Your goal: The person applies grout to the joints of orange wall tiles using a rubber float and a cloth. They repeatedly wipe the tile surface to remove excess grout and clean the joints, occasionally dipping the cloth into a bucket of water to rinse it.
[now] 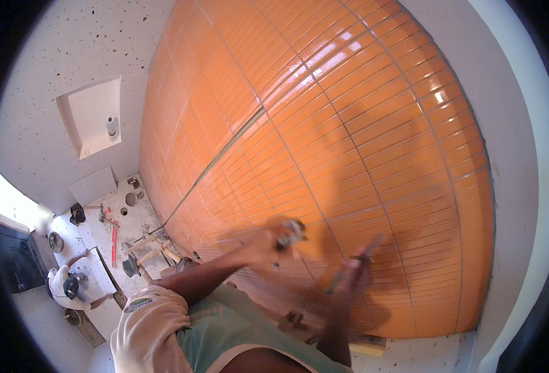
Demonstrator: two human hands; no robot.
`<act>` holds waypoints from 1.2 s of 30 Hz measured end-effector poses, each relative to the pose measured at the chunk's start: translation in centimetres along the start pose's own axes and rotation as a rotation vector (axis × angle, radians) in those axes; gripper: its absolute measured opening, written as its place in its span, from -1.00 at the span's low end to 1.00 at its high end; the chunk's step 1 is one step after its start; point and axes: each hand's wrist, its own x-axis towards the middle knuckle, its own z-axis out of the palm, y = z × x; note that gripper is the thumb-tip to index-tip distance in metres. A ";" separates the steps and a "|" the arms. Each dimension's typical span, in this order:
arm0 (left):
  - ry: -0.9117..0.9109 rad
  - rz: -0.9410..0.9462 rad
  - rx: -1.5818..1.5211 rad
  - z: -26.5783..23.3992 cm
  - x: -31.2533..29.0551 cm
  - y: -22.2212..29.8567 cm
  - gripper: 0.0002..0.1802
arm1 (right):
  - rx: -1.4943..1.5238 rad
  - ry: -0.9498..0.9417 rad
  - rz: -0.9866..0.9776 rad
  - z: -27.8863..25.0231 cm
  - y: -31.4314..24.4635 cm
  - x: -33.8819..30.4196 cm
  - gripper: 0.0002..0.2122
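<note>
The left hand [263, 247] grips a rounded lump [291, 235], the right hand [354, 278] a slim tool [369, 247] (glossy, ribbed tiles [355, 161] behind).

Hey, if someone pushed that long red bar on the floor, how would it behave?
The red bar is probably stiff, since its edges look straight. It would likely slide rather than roll, because it appears to lie flat on the floor.

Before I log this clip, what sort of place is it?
Likely a room under construction or renovation, perhaps a bathroom: glossy orange wall tiles, a recessed niche, and a long red tool lying on the floor.
</note>
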 end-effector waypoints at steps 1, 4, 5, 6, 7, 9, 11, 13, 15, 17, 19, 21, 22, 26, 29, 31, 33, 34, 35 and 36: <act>-0.179 0.012 -0.114 1.0 -1.1 4.0 -0.38 | 0.048 -0.062 0.029 1.7 -0.3 -1.3 -0.71; -0.306 0.030 -0.216 5.3 -2.5 2.7 -0.32 | 0.259 -0.056 0.143 4.2 -0.6 -3.3 -0.73; -0.324 -0.016 -0.232 5.7 -2.8 2.7 -0.34 | 0.312 -0.022 0.158 4.3 0.0 -3.4 -0.73; -0.342 -0.062 -0.248 5.9 -2.8 2.9 -0.36 | 0.297 -0.043 0.177 3.7 0.3 -3.7 -0.72; -0.394 -0.044 -0.217 5.8 -2.5 3.6 -0.38 | 0.288 -0.058 0.192 3.1 0.4 -4.0 -0.72; -0.493 -0.007 -0.157 5.4 -2.0 5.4 -0.42 | 0.191 -0.107 0.136 2.2 0.2 -4.2 -0.69; -0.538 0.046 -0.091 5.3 -1.4 5.9 -0.54 | 0.118 -0.127 0.088 1.6 -0.8 -4.2 -0.64; -0.567 0.053 -0.100 5.2 -1.1 6.8 -0.62 | 0.271 -0.049 0.214 1.8 -0.1 -4.4 -0.58; -0.406 -0.049 -0.305 6.2 -1.6 6.4 -0.69 | 0.581 -0.063 0.439 1.6 0.8 -4.6 -0.54; -0.282 -0.060 -0.451 6.3 -1.4 6.7 -0.73 | 0.922 -0.227 0.689 1.1 0.3 -4.9 -0.52; -0.201 0.034 -0.529 6.1 -1.0 7.8 -0.75 | 0.928 -0.177 0.808 1.8 -0.8 -5.1 -0.51; -0.080 0.066 -0.453 6.2 -0.9 9.1 -0.72 | 0.891 -0.213 0.799 2.1 -1.4 -4.5 -0.52; -0.015 0.101 -0.386 6.2 -0.9 9.1 -0.71 | 0.848 -0.280 0.736 2.0 -1.6 -4.1 -0.54; 0.192 0.203 -0.256 5.8 0.6 8.3 -0.65 | 0.335 -0.424 0.211 1.6 3.2 -2.8 -0.54; 0.208 0.152 -0.574 3.7 2.6 10.1 -0.67 | 0.233 -0.158 -0.083 1.0 1.8 -1.1 -0.57; 0.234 0.182 -0.639 -0.7 6.7 12.6 -0.70 | 0.293 0.195 -0.024 0.0 0.1 1.6 -0.56; 0.344 0.104 -0.358 -5.9 10.1 15.4 -0.67 | 0.247 0.422 -0.075 -2.7 -1.0 5.1 -0.53; 0.494 0.222 -0.262 -8.2 12.0 16.6 -0.60 | 0.180 0.448 -0.154 -4.3 -1.0 7.1 -0.51; 0.591 0.287 -0.153 -10.8 13.9 17.4 -0.54 | 0.195 0.412 -0.172 -5.6 -0.1 8.3 -0.49; 0.699 0.326 -0.010 -13.9 16.6 16.9 -0.54 | 0.210 0.374 -0.192 -6.8 0.7 9.5 -0.46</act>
